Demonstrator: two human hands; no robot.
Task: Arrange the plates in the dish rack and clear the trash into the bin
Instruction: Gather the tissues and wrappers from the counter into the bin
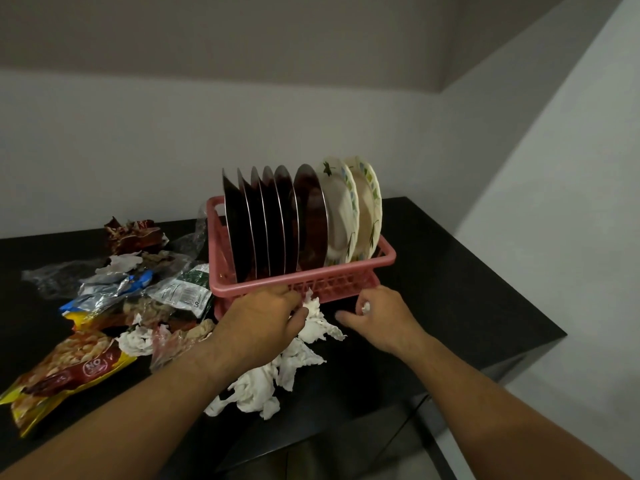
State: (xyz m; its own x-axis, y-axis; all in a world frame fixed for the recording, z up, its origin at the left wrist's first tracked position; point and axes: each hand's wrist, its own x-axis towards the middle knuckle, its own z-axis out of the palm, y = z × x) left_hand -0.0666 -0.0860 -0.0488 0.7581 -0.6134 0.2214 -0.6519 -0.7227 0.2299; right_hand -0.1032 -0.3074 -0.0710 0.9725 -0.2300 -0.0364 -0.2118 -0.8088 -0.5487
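A pink dish rack [388,258] stands on the black counter [467,289]. Upright in it are several steel plates [273,220] and two white patterned plates [349,216] at its right end. Crumpled white tissues [277,375] lie in front of the rack. My left hand [263,320] pinches a white tissue [311,306] at the rack's front wall. Just right of it, my right hand [381,317] holds a small white tissue scrap [365,307] in its curled fingers.
Snack wrappers and clear plastic bags [121,289] are piled on the counter's left half, with a yellow and red packet [59,372] nearest the front edge. White walls close in the back and the right. The counter's front edge runs diagonally below my arms. No bin is in view.
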